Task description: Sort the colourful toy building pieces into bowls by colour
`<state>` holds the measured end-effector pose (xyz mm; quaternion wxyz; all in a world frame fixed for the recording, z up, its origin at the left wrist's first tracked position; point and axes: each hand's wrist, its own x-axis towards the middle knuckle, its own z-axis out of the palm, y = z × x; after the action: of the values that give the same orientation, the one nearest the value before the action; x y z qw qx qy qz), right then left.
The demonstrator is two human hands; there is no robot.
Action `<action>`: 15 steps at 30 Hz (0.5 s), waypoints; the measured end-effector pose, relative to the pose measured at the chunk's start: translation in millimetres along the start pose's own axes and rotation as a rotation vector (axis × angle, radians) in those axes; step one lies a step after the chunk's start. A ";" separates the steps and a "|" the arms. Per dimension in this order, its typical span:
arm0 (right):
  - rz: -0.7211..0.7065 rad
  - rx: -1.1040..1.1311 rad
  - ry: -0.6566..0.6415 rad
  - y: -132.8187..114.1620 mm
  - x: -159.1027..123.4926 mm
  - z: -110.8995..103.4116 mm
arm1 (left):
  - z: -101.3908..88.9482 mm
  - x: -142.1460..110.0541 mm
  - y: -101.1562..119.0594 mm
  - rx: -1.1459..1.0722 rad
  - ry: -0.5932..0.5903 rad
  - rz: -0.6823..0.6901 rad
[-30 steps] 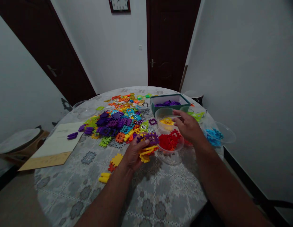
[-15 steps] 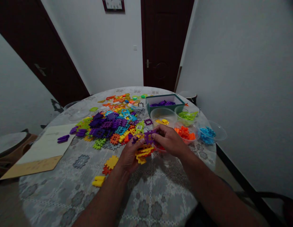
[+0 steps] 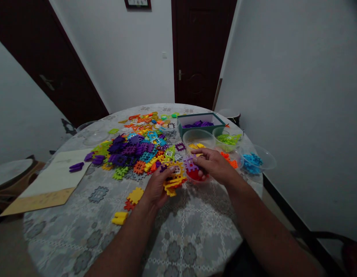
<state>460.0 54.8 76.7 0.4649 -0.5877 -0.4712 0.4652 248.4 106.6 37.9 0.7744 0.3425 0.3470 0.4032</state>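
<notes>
My left hand is closed around a joined cluster of yellow building blocks. A white window grid shows in its upper face, and a dark purple bit sits at its left edge. My right hand pinches a purple square building block with notched edges, just right of the cluster and apart from it. Below that block stands a clear bowl with red pieces, partly hidden by the right hand. Left of my hands lies a heap of mixed blocks, purple ones on top.
Clear bowls hold yellow, green, orange and blue pieces at the right. Behind them stands a green-edged box with purple pieces. A paper sheet and loose yellow blocks lie at the left.
The purple block has come away from the yellow cluster, moving right in my right hand over the red pieces' bowl. My left hand still holds the cluster, turned slightly.
</notes>
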 end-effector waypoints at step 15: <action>-0.389 0.077 0.461 2.8 42.6 -52.3 | -2.3 -0.4 -1.0 -0.008 0.001 -0.005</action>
<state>517.1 90.9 76.4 0.6620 -0.5583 -0.4391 0.2394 246.8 106.4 35.9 0.7768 0.3382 0.3465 0.4027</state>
